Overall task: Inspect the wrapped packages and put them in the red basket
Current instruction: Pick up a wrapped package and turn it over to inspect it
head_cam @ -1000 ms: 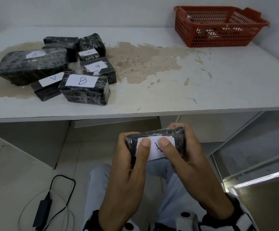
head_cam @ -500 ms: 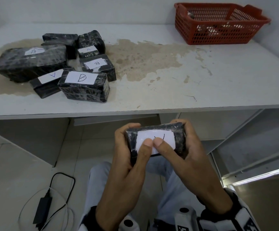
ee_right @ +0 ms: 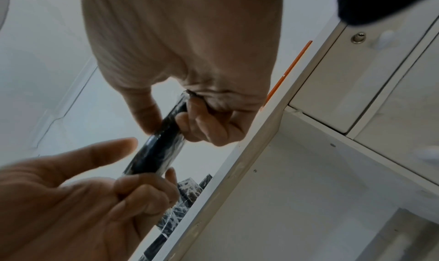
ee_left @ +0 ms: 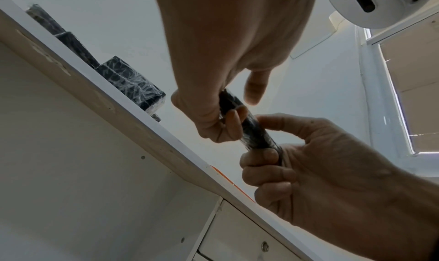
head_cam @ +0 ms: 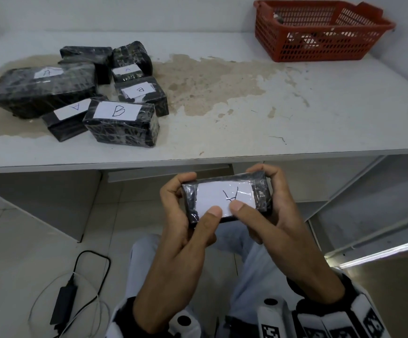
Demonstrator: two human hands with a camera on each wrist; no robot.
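Note:
I hold one small black wrapped package in both hands, below the table's front edge and above my lap. Its white label faces up with a handwritten letter on it. My left hand grips its left end and my right hand grips its right end, with both thumbs on the label's near edge. The left wrist view shows the package edge-on between the left hand and right hand. The red basket stands at the table's far right corner, with something inside.
Several more black wrapped packages lie on the left of the white stained table, the nearest labelled B, beside a large one. A black charger with cables lies on the floor. White drawers sit under the table.
Both thumbs have slid from the middle of the label to its near edge, uncovering the written letter. The package stays held in both hands at about the same place.

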